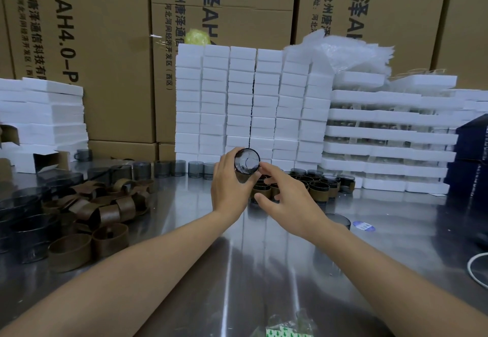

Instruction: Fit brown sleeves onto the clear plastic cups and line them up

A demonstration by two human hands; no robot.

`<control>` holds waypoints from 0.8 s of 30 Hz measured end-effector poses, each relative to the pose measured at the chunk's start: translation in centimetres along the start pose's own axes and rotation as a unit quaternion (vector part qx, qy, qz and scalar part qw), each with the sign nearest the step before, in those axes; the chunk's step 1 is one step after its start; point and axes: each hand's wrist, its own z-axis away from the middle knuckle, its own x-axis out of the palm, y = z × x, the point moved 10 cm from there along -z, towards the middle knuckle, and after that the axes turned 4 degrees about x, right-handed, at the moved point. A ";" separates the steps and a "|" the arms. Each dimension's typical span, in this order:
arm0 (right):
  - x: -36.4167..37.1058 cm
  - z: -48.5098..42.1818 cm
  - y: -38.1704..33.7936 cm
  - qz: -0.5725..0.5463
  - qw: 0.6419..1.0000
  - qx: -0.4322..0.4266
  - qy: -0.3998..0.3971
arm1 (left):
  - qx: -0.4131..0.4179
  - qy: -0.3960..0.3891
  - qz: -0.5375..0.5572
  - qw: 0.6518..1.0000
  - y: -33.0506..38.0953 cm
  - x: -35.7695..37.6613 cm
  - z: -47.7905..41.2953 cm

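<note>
A steel table (264,262) is seen from above, with two bare forearms stretched toward 12 o'clock. At the centre, a cup (247,163) is gripped by the left hand (227,188), fingers curled round its body. It is tilted so one round end faces the viewer, probably for checking or for seating a sleeve. The right hand (287,194) is held loose, fingers nearly straight, tips at the cup's right side. Whether a sleeve is already on cannot be told. Loose brown sleeves (105,204) are heaped at 9 o'clock, within easy reach. Just behind the hands, at 1 o'clock, sleeved cups (319,186) are grouped. Bare cups (163,169) are ranged at 11 o'clock, before white foam blocks (237,99) and cartons (105,46).
</note>
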 end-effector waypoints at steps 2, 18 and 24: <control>-0.2 -0.2 0.4 -0.005 1.000 0.005 0.009 | -0.078 -0.008 0.071 0.994 -1.0 0.5 0.1; -1.8 -0.3 0.9 -0.027 0.996 0.025 0.079 | -0.427 -0.225 0.417 0.770 0.4 8.4 6.8; -1.9 -0.3 0.6 -0.007 0.997 0.012 0.079 | -0.425 -0.188 0.409 0.785 0.1 7.4 7.1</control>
